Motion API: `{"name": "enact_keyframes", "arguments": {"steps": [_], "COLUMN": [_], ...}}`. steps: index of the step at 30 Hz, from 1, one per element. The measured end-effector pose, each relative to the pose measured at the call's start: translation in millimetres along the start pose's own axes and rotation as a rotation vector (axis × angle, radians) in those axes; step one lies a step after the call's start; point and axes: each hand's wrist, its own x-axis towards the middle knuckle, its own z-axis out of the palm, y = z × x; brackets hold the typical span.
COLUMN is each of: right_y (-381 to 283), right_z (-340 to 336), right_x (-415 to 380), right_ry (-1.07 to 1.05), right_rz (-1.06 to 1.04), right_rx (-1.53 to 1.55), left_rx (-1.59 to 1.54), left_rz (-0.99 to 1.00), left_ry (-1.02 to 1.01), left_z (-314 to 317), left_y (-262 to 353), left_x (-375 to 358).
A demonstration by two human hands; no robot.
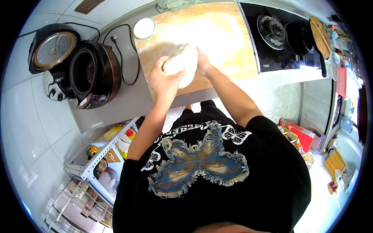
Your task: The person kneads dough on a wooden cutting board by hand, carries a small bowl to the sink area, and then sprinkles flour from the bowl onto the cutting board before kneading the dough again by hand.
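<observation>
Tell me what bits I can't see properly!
Head view: fingertips of the right grip, hidden behind the white, rounded, dough-like lump.
Head view: what's inside the small, round white bowl, washed out by glare.
Head view: the bottom of the black, brown-sided, open-lidded cooker, lost in shadow.

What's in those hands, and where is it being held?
A pale lump of dough: the left hand grips its left side, and the right hand holds its right side.

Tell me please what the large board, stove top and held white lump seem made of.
Large board: probably wood, matte outside the glare, from its tan colour.
Stove top: likely black glass, glossy with bright reflections.
White lump: perhaps dough, given its rounded form; glare hides its finish.
</observation>
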Motion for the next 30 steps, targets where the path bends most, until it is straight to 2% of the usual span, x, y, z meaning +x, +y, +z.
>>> {"name": "enact_keyframes", "arguments": {"steps": [2, 4, 5, 6, 7, 8, 9, 10, 12, 14, 15, 16, 17, 18, 20, 21, 30], "right_y": [-25.1, -60.2, -79.7, -94.3, -102.3, -116.4, -124.9, -118.7, -102.0, -90.7, -80.9, -70.1, -59.6, -52.7, -39.4, -38.3, -40.1], "right_z": [-5.6, -15.9, -30.0, -40.1, -30.3, -10.1, 2.6, -8.5, -41.6, -35.6, -35.6, -35.3, -25.5, -28.3, -32.7, -34.8, -50.5], "right_x": [-17.9, -32.2, -27.3, -21.4, -27.9, -39.1, -43.8, -33.5, -4.3, -15.2, -17.7, -21.1, -28.1, -27.8, -23.4, -21.0, -6.9], "right_ry": [-0.041, 0.172, 0.307, 0.438, 0.438, 0.572, 0.697, 0.691, 0.62, 0.567, 0.546, 0.514, 0.45, 0.437, 0.353, 0.383, 0.391], "right_rz": [-0.091, -0.165, -0.191, -0.213, -0.21, -0.223, -0.237, -0.241, -0.464, -0.441, -0.67, -0.907, -0.812, -0.809, -0.909, -0.898, -1.038], "right_rx": [0.07, -0.146, -0.385, -0.625, -0.627, -1.015, -1.405, -1.409, -1.624, -1.702, -1.849, -1.983, -2.044, -2.046, -2.171, -2.174, -2.126], "left_rx": [-0.124, -0.582, -0.672, -0.674, -0.718, -0.762, -0.763, -0.702, -0.643, -0.345, -0.346, 0.169, 0.678, 0.681, 0.624, 0.591, 0.581], "left_rz": [-0.008, -0.25, -0.259, -0.263, -0.372, -0.481, -0.479, -0.523, -0.573, -0.423, -0.432, -0.047, 0.345, 0.334, 0.503, 0.586, 0.668], "left_ry": [-0.059, -0.148, -0.179, -0.179, -0.187, -0.191, -0.184, -0.193, -0.2, -0.23, -0.223, -0.172, -0.112, -0.109, -0.312, -0.416, -0.382], "left_z": [9.7, 21.9, 27.7, 37.9, 49.9, 60.2, 68.8, 78.6, 98.6, 106.6, 102.1, 98.4, 94.9, 99.9, 109.4, 111.4, 120.6], "left_y": [6.4, 9.6, 3.7, -7.8, -23.9, -39.0, -48.6, -57.5, -89.6, -132.5, -119.9, -107.2, -97.2, -98.1, -100.1, -102.9, -118.9], "left_x": [9.1, 21.4, 28.9, 36.6, 44.8, 50.4, 54.4, 56.8, 69.5, 81.8, 75.4, 62.8, 52.8, 48.0, 41.6, 41.2, 52.7]}}
